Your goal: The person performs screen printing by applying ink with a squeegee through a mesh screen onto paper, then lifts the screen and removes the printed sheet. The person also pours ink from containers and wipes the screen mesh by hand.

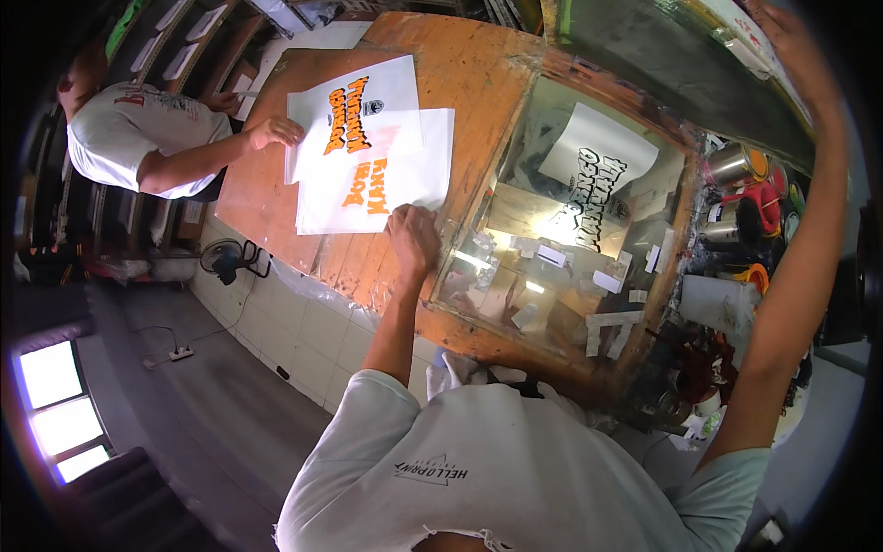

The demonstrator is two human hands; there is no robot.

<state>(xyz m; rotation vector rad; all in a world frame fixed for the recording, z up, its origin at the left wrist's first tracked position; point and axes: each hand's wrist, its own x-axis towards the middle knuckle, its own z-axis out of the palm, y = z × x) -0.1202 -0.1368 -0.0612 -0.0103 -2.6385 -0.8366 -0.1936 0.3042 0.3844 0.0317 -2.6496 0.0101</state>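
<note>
Two white sheets [405, 92] overlap on the tabletop [451, 53]: black outlines appear done on the upper sheet [354, 120], lacking on the orange-lettered lower sheet [418, 175]. The left hand [413, 241] touches the lower sheet's edge, finger grip unclear; the right hand's [782, 35] fingers grasp the raised frame [676, 69].

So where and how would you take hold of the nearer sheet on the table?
Probably pinch the near edge of the nearer sheet, toward its right corner, coming from the person's side. It lies flat on the table, its far part overlaps the other sheet, and the left hand is at that edge.
</note>
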